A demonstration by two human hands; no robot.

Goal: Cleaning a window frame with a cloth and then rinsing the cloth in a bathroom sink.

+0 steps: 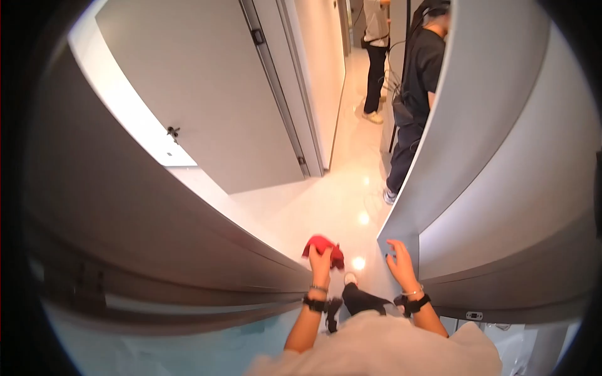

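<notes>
My left hand (320,266) is closed round a crumpled red cloth (326,246), which hangs over the pale floor in front of me. Part of the cloth is hidden behind my fingers. To its right, my right hand (399,262) is empty, with its fingers apart and slightly curled. It hovers close to the lower end of a grey panel (433,182) on my right, and I cannot tell whether it touches it. Both wrists wear black straps.
A grey door (200,94) with a dark handle stands ajar ahead on the left. Dark panels (157,207) flank me on the left. In the corridor, a person in dark clothes (417,94) stands behind the right panel, and another person (376,56) farther back. Shiny floor (351,182) runs between.
</notes>
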